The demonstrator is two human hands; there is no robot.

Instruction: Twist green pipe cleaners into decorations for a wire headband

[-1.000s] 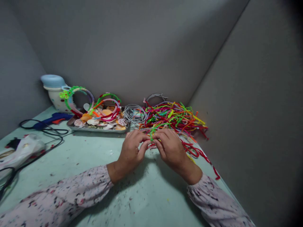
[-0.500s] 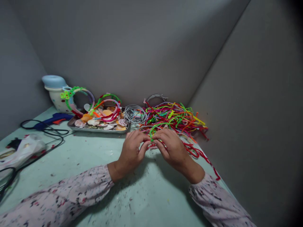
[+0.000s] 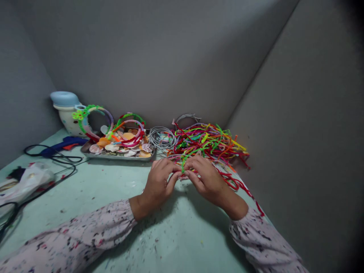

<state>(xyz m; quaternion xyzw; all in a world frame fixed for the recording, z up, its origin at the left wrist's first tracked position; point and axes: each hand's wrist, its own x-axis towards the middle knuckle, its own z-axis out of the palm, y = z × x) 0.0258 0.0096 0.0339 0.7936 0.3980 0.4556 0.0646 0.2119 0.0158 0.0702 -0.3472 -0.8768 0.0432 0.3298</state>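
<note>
Between my two hands is a green pipe cleaner (image 3: 183, 165), bent, with its lower part at the fingertips. My left hand (image 3: 161, 178) pinches it from the left with thumb and forefinger. From the right, my right hand (image 3: 205, 180) grips the same green piece, also in a thumb-and-forefinger pinch. Just behind the fingers spreads a tangled heap of coloured pipe cleaners (image 3: 212, 142), and the fingers hide part of its front. Red pipe cleaners (image 3: 234, 181) trail from it along the table's right side.
A metal tray (image 3: 119, 157) holds seashells and pipe-cleaner hoops (image 3: 139, 131). Beside it lies a coil of grey wire (image 3: 163, 137). On the left are a white pot with a blue lid (image 3: 65, 99), a blue glue gun (image 3: 61, 145), a black cord (image 3: 64, 178) and a plastic bag (image 3: 35, 178).
The fingertips of both hands have shifted very slightly, and the green pipe cleaner between them stands a little more upright. My right forearm has moved slightly to the right.
</note>
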